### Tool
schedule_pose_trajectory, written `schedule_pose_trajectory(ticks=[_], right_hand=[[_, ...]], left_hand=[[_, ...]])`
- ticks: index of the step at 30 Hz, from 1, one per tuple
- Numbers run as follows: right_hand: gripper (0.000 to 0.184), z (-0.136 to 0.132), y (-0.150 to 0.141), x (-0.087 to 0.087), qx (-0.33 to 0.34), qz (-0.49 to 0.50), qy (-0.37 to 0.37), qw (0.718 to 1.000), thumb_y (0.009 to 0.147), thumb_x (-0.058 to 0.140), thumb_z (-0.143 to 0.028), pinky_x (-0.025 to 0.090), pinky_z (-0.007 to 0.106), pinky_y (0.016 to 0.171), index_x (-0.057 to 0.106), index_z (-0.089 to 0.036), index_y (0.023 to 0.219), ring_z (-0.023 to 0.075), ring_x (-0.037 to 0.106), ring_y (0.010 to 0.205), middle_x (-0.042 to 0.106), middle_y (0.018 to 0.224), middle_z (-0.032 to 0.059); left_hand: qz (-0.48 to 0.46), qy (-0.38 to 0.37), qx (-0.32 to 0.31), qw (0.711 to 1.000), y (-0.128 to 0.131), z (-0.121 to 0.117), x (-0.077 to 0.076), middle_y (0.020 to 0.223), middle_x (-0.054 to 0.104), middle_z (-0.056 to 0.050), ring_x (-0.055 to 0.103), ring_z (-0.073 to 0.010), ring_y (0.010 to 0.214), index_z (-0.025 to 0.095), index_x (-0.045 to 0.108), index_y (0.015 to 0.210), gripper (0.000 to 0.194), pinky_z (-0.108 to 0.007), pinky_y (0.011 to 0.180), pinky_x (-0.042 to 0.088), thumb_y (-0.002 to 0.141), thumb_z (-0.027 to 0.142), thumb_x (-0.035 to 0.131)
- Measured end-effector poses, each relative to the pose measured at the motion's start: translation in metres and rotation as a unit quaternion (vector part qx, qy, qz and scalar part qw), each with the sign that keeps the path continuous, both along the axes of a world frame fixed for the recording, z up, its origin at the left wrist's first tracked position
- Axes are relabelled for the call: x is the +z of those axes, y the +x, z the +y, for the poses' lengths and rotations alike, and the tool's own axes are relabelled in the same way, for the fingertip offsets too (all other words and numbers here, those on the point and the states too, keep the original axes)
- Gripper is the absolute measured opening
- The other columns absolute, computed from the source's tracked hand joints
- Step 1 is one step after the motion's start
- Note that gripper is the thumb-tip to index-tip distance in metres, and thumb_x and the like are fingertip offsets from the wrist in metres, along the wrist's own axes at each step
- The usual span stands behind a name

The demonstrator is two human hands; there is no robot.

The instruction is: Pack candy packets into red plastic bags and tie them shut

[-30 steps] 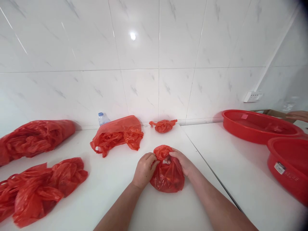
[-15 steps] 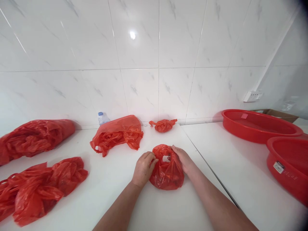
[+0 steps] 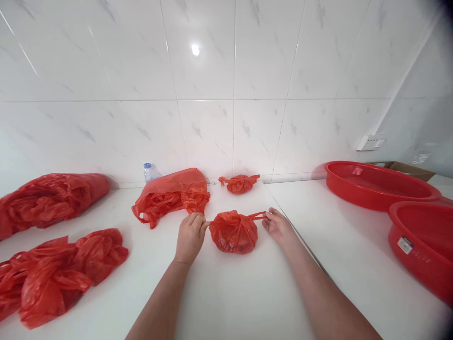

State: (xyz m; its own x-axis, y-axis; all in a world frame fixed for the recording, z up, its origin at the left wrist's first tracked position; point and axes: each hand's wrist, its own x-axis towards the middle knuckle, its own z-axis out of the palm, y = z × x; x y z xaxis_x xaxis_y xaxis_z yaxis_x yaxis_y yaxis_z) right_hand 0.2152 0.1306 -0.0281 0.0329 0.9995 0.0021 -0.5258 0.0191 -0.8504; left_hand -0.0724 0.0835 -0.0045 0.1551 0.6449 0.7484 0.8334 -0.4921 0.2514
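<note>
A red plastic bag (image 3: 233, 233) sits bunched and rounded in front of me, with something inside that I cannot make out. Its two handles are drawn out to opposite sides. My left hand (image 3: 191, 236) is closed on the short left handle, close against the bag. On the other side, my right hand (image 3: 278, 225) pinches the end of the longer right handle, which stretches taut as two thin strands. Behind it, near the wall, lies a smaller tied red bag (image 3: 240, 184) with its ends sticking out sideways.
A red bag stuffed with others (image 3: 173, 191) lies back left, by a clear bottle (image 3: 150, 172) with a blue cap. More crumpled red bags (image 3: 63, 278) cover the left. Two round red plastic baskets (image 3: 375, 200) stand right, near a cardboard box (image 3: 412, 170). A seam (image 3: 311, 255) crosses the white table.
My hands have moved apart, from holding the bag's sides to pulling its handles outward. The bag's top opening has closed up, and the bag sits slightly farther back.
</note>
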Motion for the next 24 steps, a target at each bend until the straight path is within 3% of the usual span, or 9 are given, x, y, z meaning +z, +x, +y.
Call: schedule_pose_trajectory(ticks=[3, 11, 14, 16, 18, 20, 22, 24], right_hand=[[0.031, 0.002, 0.005, -0.001, -0.027, 0.014, -0.006, 1.0, 0.058, 0.077, -0.02, 0.05, 0.03, 0.052, 0.051, -0.025, 0.073, 0.0134, 0.056, 0.054, 0.061, 0.064, -0.0028], [0.031, 0.004, 0.023, -0.001, -0.089, 0.005, -0.033, 0.995, 0.055, 0.077, -0.016, 0.051, 0.028, 0.055, 0.052, -0.025, 0.07, 0.0114, 0.054, 0.054, 0.059, 0.06, -0.0041], [0.026, 0.001, 0.017, -0.001, -0.083, -0.032, -0.036, 0.995, 0.056, 0.077, -0.023, 0.049, 0.026, 0.057, 0.058, -0.023, 0.074, 0.0108, 0.055, 0.057, 0.062, 0.065, -0.003], [0.026, -0.003, 0.008, 0.0, -0.073, -0.08, -0.031, 0.994, 0.06, 0.076, -0.03, 0.049, 0.026, 0.06, 0.062, -0.023, 0.082, 0.0127, 0.058, 0.064, 0.064, 0.073, -0.0015], [0.03, -0.007, -0.003, -0.001, -0.064, -0.189, -0.008, 0.98, 0.065, 0.073, -0.037, 0.049, 0.03, 0.069, 0.064, -0.023, 0.09, 0.0178, 0.062, 0.079, 0.068, 0.086, 0.0017], [0.033, -0.012, -0.017, -0.003, -0.031, -0.319, 0.033, 0.947, 0.069, 0.068, -0.04, 0.048, 0.034, 0.08, 0.065, -0.024, 0.098, 0.0232, 0.061, 0.096, 0.069, 0.101, 0.0043], [0.035, -0.017, -0.033, -0.005, 0.036, -0.398, 0.085, 0.913, 0.071, 0.065, -0.038, 0.045, 0.037, 0.088, 0.065, -0.026, 0.103, 0.0255, 0.059, 0.105, 0.067, 0.11, 0.0048], [0.037, -0.024, -0.047, -0.005, 0.11, -0.432, 0.127, 0.886, 0.071, 0.062, -0.036, 0.046, 0.037, 0.09, 0.064, -0.027, 0.107, 0.0259, 0.059, 0.106, 0.065, 0.114, 0.0043]], left_hand=[[-0.003, 0.002, 0.02, 1.0, -0.007, -0.001, -0.001, 0.071, 0.055, -0.002, 0.051, -0.018, 0.069, 0.022, 0.047, 0.072, 0.023, -0.031, 0.066, 0.041, 0.092, 0.028, 0.04], [-0.034, -0.01, 0.051, 0.998, -0.016, 0.0, -0.003, 0.07, 0.054, -0.001, 0.051, -0.0182, 0.067, 0.022, 0.048, 0.07, 0.023, -0.03, 0.065, 0.04, 0.091, 0.03, 0.041], [-0.116, -0.035, 0.054, 0.991, -0.014, 0.0, -0.006, 0.079, 0.057, -0.003, 0.055, -0.0187, 0.075, 0.022, 0.052, 0.078, 0.022, -0.031, 0.069, 0.044, 0.092, 0.033, 0.04], [-0.159, -0.03, 0.035, 0.986, -0.009, -0.002, -0.008, 0.096, 0.061, -0.007, 0.057, -0.0212, 0.093, 0.02, 0.054, 0.097, 0.021, -0.035, 0.082, 0.046, 0.091, 0.037, 0.042], [-0.16, -0.022, -0.004, 0.987, -0.001, -0.006, -0.01, 0.124, 0.053, -0.013, 0.048, -0.0253, 0.118, 0.019, 0.045, 0.123, 0.043, -0.043, 0.099, 0.039, 0.087, 0.041, 0.05], [-0.131, -0.049, -0.058, 0.988, 0.009, -0.01, -0.012, 0.141, 0.039, -0.017, 0.034, -0.0282, 0.132, 0.02, 0.034, 0.137, 0.068, -0.047, 0.107, 0.031, 0.08, 0.047, 0.059], [-0.103, -0.095, -0.107, 0.984, 0.021, -0.012, -0.014, 0.147, 0.028, -0.019, 0.028, -0.0331, 0.135, 0.021, 0.031, 0.14, 0.092, -0.049, 0.107, 0.032, 0.065, 0.056, 0.071], [-0.075, -0.145, -0.145, 0.976, 0.03, -0.014, -0.015, 0.146, 0.03, -0.018, 0.033, -0.0364, 0.132, 0.024, 0.035, 0.14, 0.105, -0.05, 0.102, 0.037, 0.05, 0.057, 0.08]])
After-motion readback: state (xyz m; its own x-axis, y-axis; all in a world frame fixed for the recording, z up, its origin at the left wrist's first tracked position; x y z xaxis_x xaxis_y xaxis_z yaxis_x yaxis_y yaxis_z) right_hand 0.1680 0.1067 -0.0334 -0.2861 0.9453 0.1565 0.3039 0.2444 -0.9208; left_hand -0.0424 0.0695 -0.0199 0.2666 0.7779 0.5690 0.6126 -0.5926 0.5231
